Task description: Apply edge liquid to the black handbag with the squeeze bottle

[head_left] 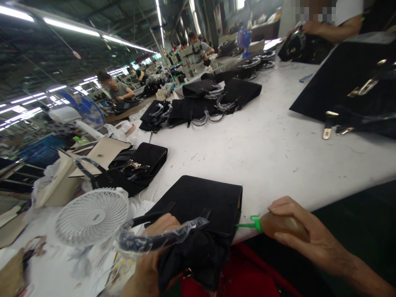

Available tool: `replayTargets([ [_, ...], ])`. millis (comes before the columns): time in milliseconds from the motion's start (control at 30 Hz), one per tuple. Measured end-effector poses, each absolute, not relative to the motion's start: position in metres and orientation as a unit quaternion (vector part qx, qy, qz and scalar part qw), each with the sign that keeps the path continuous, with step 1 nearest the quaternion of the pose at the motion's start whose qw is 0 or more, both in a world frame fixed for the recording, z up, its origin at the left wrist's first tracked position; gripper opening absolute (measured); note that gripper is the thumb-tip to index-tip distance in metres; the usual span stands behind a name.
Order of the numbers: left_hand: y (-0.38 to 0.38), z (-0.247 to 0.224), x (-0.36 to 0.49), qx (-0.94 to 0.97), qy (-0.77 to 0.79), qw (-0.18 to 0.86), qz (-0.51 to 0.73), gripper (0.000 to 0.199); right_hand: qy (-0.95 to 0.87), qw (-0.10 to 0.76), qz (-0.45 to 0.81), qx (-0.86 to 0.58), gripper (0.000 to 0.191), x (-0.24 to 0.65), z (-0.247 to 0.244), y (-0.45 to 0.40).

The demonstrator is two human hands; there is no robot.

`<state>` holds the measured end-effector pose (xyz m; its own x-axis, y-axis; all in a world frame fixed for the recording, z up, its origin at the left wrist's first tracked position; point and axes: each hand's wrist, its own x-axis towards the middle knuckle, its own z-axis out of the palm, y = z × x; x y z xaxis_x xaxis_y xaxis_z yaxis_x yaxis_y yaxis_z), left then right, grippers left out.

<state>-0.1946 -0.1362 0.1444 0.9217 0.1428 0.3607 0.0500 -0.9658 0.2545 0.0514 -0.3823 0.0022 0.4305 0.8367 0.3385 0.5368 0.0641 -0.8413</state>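
Observation:
A black handbag (pixel 204 198) lies at the near edge of the white table, its plastic-wrapped handle (pixel 154 240) looping over my left wrist. My left hand (pixel 151 255) is closed on the bag near its handle and bunched black fabric; part of the fingers is hidden. In my right hand (pixel 293 225) is a brown squeeze bottle (pixel 281 227) with a green nozzle. That nozzle's tip points left and meets or nearly meets the bag's right side edge; I cannot tell if it touches.
Left of the bag stands a small white fan (pixel 93 216). Behind it are another black handbag (pixel 148 159) and beige bag pieces (pixel 102 154). More black bags (pixel 201 101) lie farther back on the table (pixel 247 152). At the right is a large black bag (pixel 349 86); a co-worker (pixel 328 31) handles another.

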Motion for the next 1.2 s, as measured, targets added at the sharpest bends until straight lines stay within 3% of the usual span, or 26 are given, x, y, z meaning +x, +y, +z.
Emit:
replayTargets([
  [167, -0.138, 0.151, -0.189, 0.968, 0.029, 0.099, 0.228, 0.009, -0.479, 0.528, 0.13, -0.689, 0.029, 0.051, 0.001, -0.381],
  [333, -0.139, 0.153, -0.185, 0.964, 0.027, 0.101, 0.243, 0.006, -0.444, 0.539, 0.238, -0.675, 0.026, 0.057, 0.005, -0.384],
  [500, -0.14, 0.154, -0.183, 0.966, 0.047, 0.12, 0.222, 0.009, -0.432, 0.548, 0.132, -0.704, 0.03, 0.059, 0.007, -0.382],
  [700, -0.143, 0.16, -0.174, 0.963, 0.027, 0.131, 0.232, 0.009, -0.511, 0.525, 0.147, -0.665, 0.03, 0.048, 0.013, -0.373],
  [933, -0.137, 0.159, -0.164, 0.978, 0.021, 0.119, 0.173, 0.022, -0.526, 0.496, 0.13, -0.678, 0.031, 0.037, 0.014, -0.379],
  [1200, -0.135, 0.165, -0.155, 0.976, 0.035, 0.135, 0.167, 0.014, -0.518, 0.494, 0.1, -0.691, 0.028, 0.035, 0.01, -0.384],
])
